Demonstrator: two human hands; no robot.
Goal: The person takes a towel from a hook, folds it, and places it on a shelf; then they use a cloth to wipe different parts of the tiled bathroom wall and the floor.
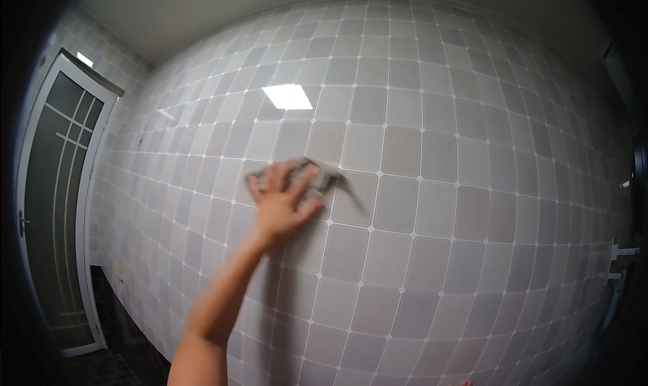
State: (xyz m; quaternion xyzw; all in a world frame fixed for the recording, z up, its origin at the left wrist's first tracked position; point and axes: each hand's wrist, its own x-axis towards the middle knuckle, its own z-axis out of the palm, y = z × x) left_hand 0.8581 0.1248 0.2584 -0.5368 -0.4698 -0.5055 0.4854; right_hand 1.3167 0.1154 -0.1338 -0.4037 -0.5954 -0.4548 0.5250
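Note:
My left hand point(283, 198) presses a grey-brown cloth point(324, 181) flat against the tiled wall point(395, 204), its fingers spread over it. Both hand and cloth are slightly blurred, and a loose strip of the cloth trails to the right. From the lower left my bare forearm reaches up to the wall and casts a dark shadow on the tiles. Of my right hand point(466, 383) just the fingertips show at the bottom edge; the remainder is out of view.
At the far left stands a white-framed door point(61, 204) with dark glass panes. White fixtures point(622, 252) stick out at the right edge, with a teal item point(611, 307) below them. A lamp's bright reflection point(288, 96) shows on the upper tiles.

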